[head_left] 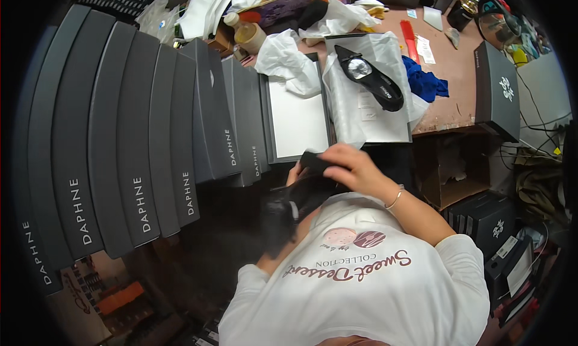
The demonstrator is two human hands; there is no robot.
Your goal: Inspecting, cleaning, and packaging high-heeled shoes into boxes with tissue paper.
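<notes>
A black shoe [278, 216], smeared by motion, is held in front of my chest. My left hand [293, 174] is mostly hidden behind it, with only some fingers showing at its far end, and is closed on it. My right hand [361, 168] is closed too, fingers and thumb gripping the shoe's dark upper end. Beyond my hands, a second black shoe [385, 93] with pale stuffing inside lies on white tissue [346, 111] in an open box. Left of that box, a shallow grey tray with a white inside [295, 126] has crumpled tissue [288, 60] at its far end.
Several dark grey shoe boxes [120, 135] stand in a row on the left. Another grey box [497, 93] is at the table's right end. A blue cloth [426, 81], a red brush [409, 39] and a bottle [247, 34] lie around the back. An open cardboard box [451, 171] sits below the table.
</notes>
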